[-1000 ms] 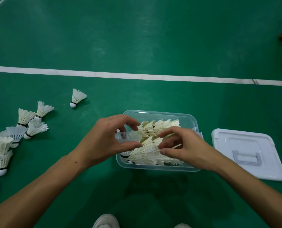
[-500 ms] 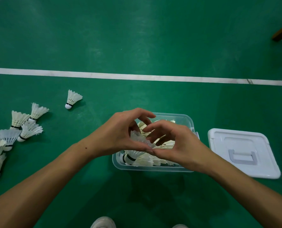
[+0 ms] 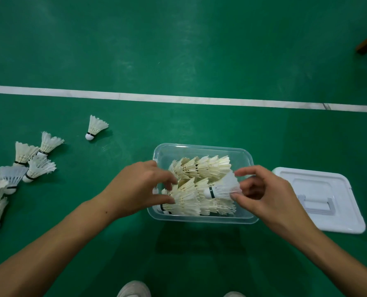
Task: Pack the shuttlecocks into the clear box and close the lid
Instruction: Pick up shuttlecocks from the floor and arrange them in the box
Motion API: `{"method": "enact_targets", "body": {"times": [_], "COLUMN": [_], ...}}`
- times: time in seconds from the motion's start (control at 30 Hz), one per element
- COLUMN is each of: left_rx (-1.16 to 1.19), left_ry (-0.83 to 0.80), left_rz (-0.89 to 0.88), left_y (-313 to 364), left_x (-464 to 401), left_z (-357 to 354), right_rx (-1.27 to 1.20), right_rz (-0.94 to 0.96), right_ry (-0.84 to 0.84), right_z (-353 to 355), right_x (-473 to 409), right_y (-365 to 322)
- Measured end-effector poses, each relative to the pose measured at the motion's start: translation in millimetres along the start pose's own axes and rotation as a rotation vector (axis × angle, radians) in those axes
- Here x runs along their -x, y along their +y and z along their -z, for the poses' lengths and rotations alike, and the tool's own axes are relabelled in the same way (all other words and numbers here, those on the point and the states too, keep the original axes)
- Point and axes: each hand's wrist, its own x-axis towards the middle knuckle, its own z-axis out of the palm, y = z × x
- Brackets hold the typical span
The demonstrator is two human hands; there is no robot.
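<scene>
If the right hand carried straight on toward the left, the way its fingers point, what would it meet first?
Likely the feather shuttlecocks packed in the clear box: the right hand pinches a white shuttlecock cork-first just above them. Depth is unclear; higher up, it would meet the left hand.

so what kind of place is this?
Most likely an indoor badminton court: glossy green sports floor, a painted white line across it, and loose shuttlecocks lying on the floor beside a clear box of more.
</scene>
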Motion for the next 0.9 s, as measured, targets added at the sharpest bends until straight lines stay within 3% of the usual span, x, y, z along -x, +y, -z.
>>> {"method": "enact_targets", "body": {"times": [0.17,0.3,0.9], "left_rx": [-0.255,-0.371,-0.321], "left_ry": [-0.070,-0.121,-0.133], "left_rz": [-0.128,-0.066,0.027], "left_y": [-2,6,16], "left_x": [0,-6,-10], "left_z": [-23,-31,-32], "right_rx": [0.019,0.006,0.000], "right_rz": [-0.071,-0.100,-0.261], "right_ry": [-0.043,-0.136,-0.436], "right_z": [-25,-42,-61], "right_x": [3,-4,-33], "right_y": [6,5,16]}}
